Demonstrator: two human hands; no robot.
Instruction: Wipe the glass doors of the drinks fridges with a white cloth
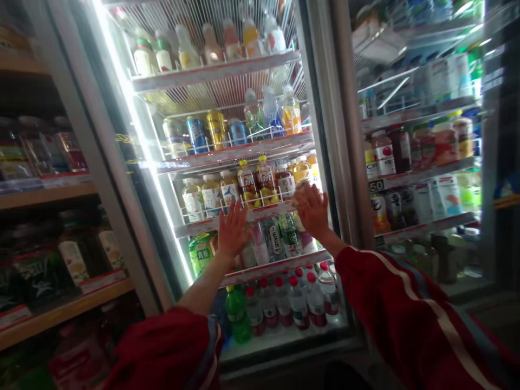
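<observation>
My left hand (234,230) is raised with its fingers spread, holding nothing. It is in front of the lower middle shelves of a lit drinks fridge (217,73). Farther right, my right hand (313,208) reaches up with fingers stretched, near the fridge's right frame. A blurred beige patch shows along its left side; whether this is a thing or a reflection is unclear. Between the hands stand dark tea bottles with yellow caps (266,180). Lettering on the glass shows in front of the shelves. I cannot tell whether either hand touches the glass.
Red-capped bottles (298,303) and a green bottle (238,314) fill the fridge bottom. Cans (217,130) stand higher up. To the right, past a metal frame (347,130), is another drinks fridge (422,176). Wooden shelves (49,195) with bottles are at the left.
</observation>
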